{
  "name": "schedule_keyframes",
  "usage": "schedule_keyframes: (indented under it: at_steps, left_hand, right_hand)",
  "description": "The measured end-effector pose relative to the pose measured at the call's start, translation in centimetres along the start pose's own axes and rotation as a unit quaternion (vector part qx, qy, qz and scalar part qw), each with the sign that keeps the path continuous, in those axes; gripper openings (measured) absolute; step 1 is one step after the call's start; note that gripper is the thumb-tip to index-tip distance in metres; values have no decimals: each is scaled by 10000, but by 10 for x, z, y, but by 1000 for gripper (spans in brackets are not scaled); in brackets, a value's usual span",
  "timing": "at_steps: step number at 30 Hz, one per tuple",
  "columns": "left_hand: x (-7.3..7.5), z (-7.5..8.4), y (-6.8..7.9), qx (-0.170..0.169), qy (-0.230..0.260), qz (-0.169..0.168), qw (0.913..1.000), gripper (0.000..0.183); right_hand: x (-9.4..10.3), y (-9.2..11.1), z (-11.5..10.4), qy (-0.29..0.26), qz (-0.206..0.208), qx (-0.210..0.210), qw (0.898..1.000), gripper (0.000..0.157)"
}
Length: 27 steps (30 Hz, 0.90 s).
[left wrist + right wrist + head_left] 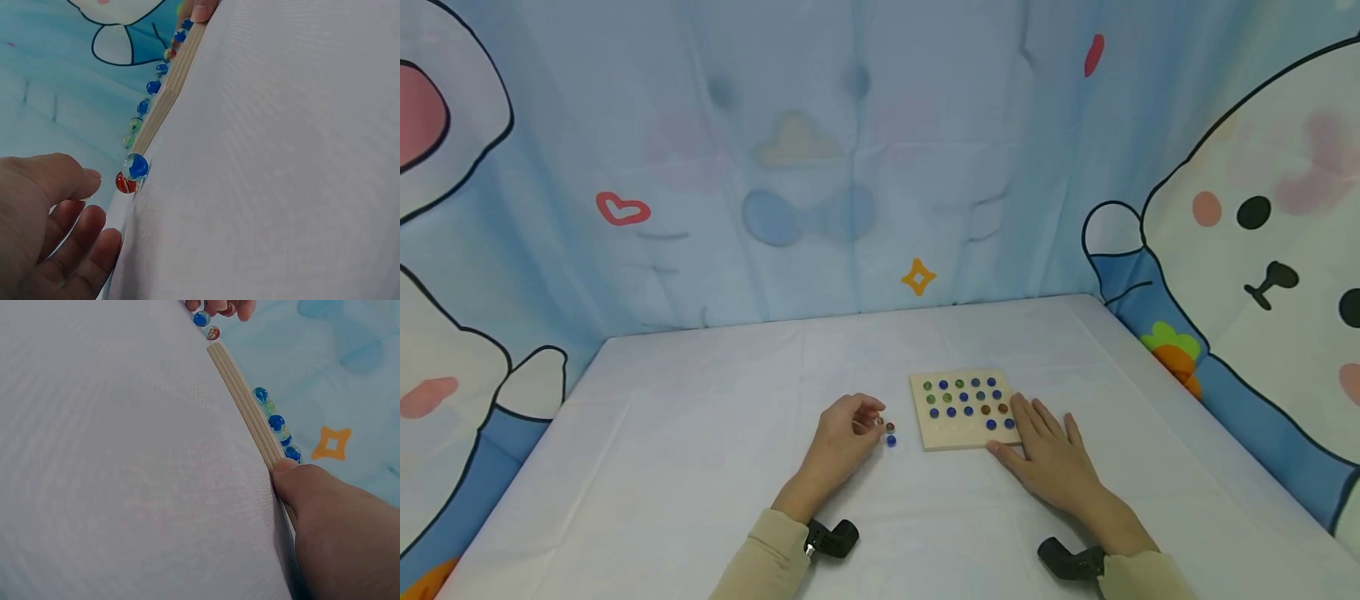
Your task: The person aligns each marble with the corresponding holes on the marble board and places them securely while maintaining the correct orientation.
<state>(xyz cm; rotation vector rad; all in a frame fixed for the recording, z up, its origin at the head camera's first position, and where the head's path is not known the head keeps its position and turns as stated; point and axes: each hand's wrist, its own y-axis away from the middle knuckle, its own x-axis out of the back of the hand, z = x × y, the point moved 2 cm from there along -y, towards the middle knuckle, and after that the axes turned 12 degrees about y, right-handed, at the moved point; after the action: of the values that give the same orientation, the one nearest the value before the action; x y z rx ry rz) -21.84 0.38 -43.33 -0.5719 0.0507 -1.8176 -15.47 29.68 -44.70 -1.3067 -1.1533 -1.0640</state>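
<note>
A pale wooden board (955, 438) lies on the table, with rows of blue, green and brownish-red glass marbles on its top. My right hand (1051, 457) rests at its right side, fingers straight along that edge and thumb on the front edge. To the board's left, my left hand (844, 433) holds a reddish marble (228, 309) at its fingertips; in the left wrist view that marble is hidden. Close beside those fingertips, a blue marble (135, 167) and a red marble (125, 182) sit on the cloth.
A white cloth (700, 467) covers the table. Behind it hangs a light blue curtain (820, 250) with cartoon animals. Each wrist wears a black camera, such as the left one (835, 540), just above the cloth. The board's lower left part shows bare wood.
</note>
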Motion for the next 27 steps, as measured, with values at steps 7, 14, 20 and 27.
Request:
schedule_keyframes:
  at_steps: [7,14,20,27]
  left_hand:
    - [-3,4,-4,-103,189,-18,9998,21]
    - [-8,10,-10,-91,457,-79,9989,21]
    - [-12,14,-12,-121,552,-160,9983,21]
    - [-18,18,-15,-326,512,-244,9979,25]
  right_hand:
    - [1,1,-1,-10,-2,-22,10000,94]
    - [2,1,-1,35,46,1,10000,93]
    - [3,2,-2,-23,18,-7,10000,94]
    - [4,3,-3,14,21,-26,10000,93]
